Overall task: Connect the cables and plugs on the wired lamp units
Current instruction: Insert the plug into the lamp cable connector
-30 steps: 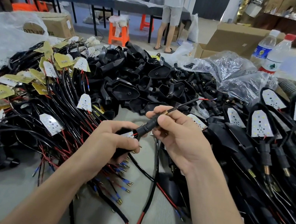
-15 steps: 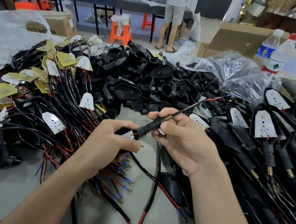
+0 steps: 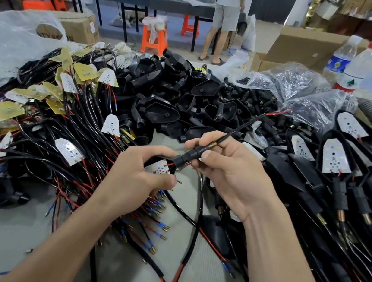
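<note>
Gripping lamp unit (image 3: 160, 167), left hand (image 3: 134, 181); plug (image 3: 193, 154), right hand (image 3: 230, 174); bag (image 3: 296, 85) holds connectors (image 3: 247, 98).

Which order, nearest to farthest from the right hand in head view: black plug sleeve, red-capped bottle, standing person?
1. black plug sleeve, pinched in the right hand.
2. red-capped bottle, far right.
3. standing person, back of the room.
</note>
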{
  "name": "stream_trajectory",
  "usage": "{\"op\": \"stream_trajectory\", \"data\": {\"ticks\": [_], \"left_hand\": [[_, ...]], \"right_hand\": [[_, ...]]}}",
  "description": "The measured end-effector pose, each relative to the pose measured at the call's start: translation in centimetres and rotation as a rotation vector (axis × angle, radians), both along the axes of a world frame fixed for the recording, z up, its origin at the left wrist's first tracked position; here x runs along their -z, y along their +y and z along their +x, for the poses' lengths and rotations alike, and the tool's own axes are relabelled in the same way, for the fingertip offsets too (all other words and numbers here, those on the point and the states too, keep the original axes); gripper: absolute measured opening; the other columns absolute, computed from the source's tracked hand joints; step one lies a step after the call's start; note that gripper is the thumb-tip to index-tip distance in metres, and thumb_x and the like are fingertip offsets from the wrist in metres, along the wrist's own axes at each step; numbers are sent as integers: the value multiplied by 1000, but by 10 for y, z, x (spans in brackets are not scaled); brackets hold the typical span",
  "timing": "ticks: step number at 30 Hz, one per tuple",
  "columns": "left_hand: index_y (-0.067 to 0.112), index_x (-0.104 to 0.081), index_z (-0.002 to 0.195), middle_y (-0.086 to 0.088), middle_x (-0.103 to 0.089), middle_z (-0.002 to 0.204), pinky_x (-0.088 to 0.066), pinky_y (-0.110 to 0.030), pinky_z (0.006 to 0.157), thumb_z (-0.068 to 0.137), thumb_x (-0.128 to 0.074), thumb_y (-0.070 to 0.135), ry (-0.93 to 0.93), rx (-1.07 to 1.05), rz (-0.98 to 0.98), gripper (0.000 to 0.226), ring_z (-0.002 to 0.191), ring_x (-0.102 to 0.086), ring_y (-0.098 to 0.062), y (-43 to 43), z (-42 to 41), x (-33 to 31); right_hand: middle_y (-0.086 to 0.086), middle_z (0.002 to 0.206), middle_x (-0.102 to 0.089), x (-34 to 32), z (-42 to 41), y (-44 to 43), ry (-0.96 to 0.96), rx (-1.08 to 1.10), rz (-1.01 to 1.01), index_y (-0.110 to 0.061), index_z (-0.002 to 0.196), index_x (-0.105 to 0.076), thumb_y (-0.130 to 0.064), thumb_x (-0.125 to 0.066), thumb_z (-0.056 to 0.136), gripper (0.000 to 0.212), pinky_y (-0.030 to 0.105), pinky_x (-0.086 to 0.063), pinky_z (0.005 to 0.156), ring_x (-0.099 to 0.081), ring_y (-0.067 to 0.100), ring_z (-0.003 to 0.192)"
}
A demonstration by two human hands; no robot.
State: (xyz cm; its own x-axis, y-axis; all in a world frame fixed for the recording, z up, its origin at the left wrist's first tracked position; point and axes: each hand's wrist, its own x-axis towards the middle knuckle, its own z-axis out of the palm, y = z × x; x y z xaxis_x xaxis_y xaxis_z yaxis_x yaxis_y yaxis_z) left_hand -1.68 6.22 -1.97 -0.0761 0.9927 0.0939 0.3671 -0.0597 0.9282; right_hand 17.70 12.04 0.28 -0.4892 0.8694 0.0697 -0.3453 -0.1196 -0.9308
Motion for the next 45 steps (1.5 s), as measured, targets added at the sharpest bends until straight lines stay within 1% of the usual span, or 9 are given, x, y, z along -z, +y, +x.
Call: {"op": "stream_trajectory", "data": {"ticks": [7,12,16,21,27,31,36,42,45], "left_hand": [[41,-74,107,21,-63,61,-41,-18,52,73,-79,33,99,-15,78,36,47,-50,-2,0,4,-1],[48,-75,103,13,-77,89,-50,-21,66,73,-82,25,92,-23,119,38,69,-67,-5,1,7,-1],[37,-77,101,5,-72,77,-42,-25,57,65,-77,33,-30,-10,71,37,57,-57,-10,2,5,-2],[28,-79,100,8,-62,61,-41,-30,56,62,-81,27,-10,-30,-7,38,52,-53,-12,3,-2,-3],[33,-78,94,13,-66,67,-45,-25,61,61,-78,30,97,-58,69,33,59,-57,-9,-2,1,-6],[41,-78,86,7,-72,72,-49,-29,59,59,-75,23,111,-136,177,32,64,-64,-18,-6,3,-10],[30,-78,86,0,-70,71,-47,-38,56,65,-74,21,57,-52,120,24,60,-60,-25,-4,1,-9],[19,-79,92,-26,-64,76,-44,-34,53,61,-75,18,-130,37,-15,31,55,-52,-23,-2,-6,-8],[19,-80,92,-16,-62,66,-41,-29,48,60,-76,17,-138,52,-22,32,51,-52,-20,-1,-4,-5]], "right_hand": [[12,98,-74,0,0,1,-48,70,62,-12,89,-63,22,-44,91,39,38,-54,89,-67,24,92],[13,95,-73,0,5,3,-46,65,81,-12,88,-66,19,-48,88,36,36,-54,82,-65,26,86],[12,99,-75,0,2,1,68,32,58,-15,85,-70,8,-56,79,28,33,-56,83,-70,22,89],[16,108,-73,2,0,0,19,-2,115,-13,83,-69,20,-50,80,39,31,-56,86,-70,23,97],[17,105,-72,3,0,0,1,2,93,-13,80,-70,27,-44,85,48,33,-57,83,-69,25,91],[12,102,-74,-2,-2,-4,-18,-9,148,-14,80,-69,20,-54,77,37,30,-56,87,-69,22,96],[13,110,-75,-1,-3,-6,-58,16,143,-11,91,-67,23,-52,86,38,43,-52,102,-69,22,108],[16,113,-74,-3,-2,-6,-69,-44,80,-9,96,-64,21,-50,92,33,44,-56,98,-69,26,105],[14,112,-75,-3,-5,-7,-110,-65,97,-10,94,-65,21,-51,91,34,43,-55,98,-69,24,102]]}}
